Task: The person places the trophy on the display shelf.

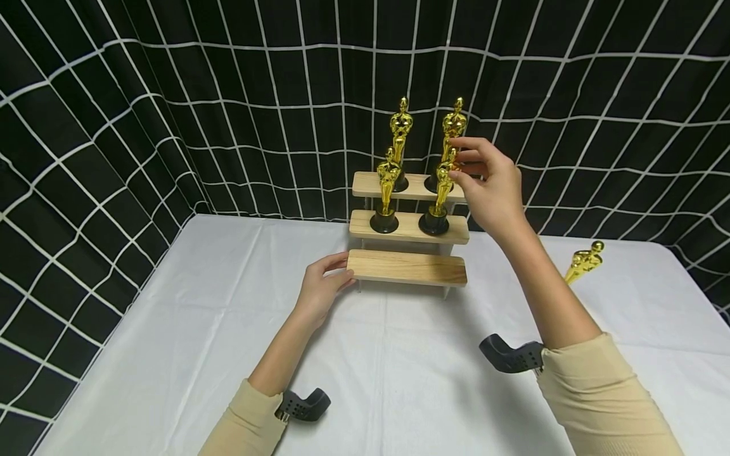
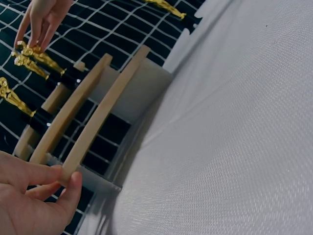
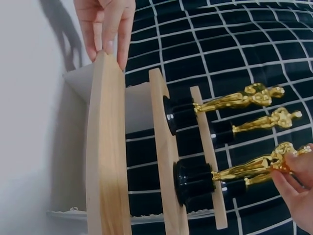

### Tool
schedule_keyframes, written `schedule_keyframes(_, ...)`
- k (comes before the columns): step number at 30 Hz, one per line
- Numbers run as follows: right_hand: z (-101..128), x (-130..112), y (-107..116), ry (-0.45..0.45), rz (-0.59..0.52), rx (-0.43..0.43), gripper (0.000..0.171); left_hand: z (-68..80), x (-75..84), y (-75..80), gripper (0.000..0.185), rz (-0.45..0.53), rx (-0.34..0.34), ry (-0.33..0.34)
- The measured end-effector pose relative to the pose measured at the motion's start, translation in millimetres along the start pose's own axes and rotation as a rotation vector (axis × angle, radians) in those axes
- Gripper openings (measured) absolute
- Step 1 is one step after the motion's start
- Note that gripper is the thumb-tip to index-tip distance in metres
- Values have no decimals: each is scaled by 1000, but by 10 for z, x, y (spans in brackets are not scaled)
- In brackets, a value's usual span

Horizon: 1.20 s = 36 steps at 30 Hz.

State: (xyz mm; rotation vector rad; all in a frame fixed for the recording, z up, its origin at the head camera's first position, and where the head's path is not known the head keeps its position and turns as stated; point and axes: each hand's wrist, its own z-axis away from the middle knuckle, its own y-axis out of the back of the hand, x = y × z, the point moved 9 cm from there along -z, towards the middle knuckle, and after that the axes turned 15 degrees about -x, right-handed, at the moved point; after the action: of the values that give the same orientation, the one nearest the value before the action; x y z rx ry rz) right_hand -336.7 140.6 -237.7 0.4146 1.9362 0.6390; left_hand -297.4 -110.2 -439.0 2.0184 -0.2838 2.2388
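Note:
A three-tier wooden display stand (image 1: 407,266) stands on the cloth. My left hand (image 1: 319,288) grips the left end of its lowest board, thumb and fingers on opposite faces in the left wrist view. On the middle board, my right hand (image 1: 495,190) pinches the upper body of the right gold trophy statuette (image 3: 239,172); its black base is on the board. Left of it stands another gold statuette (image 1: 387,183). Two more, a left one (image 1: 402,123) and a right one (image 1: 454,120), stand on the top board, partly hidden by those in front.
Another gold statuette (image 1: 584,261) is on the right of the white-covered table (image 1: 274,266), its lower part hidden behind my right forearm. A black curtain with a white grid (image 1: 274,114) hangs behind the table. Each wrist carries a black camera mount (image 1: 513,354).

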Motion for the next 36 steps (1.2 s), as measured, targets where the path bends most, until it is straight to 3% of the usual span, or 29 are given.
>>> schedule_keyframes(19, 16, 89, -25, -33, 14, -4, 47, 8, 19, -5, 44, -5, -6, -5)
schedule_keyframes(36, 233, 99, 108, 3, 4, 18, 48, 11, 23, -2, 44, -7, -8, -14)
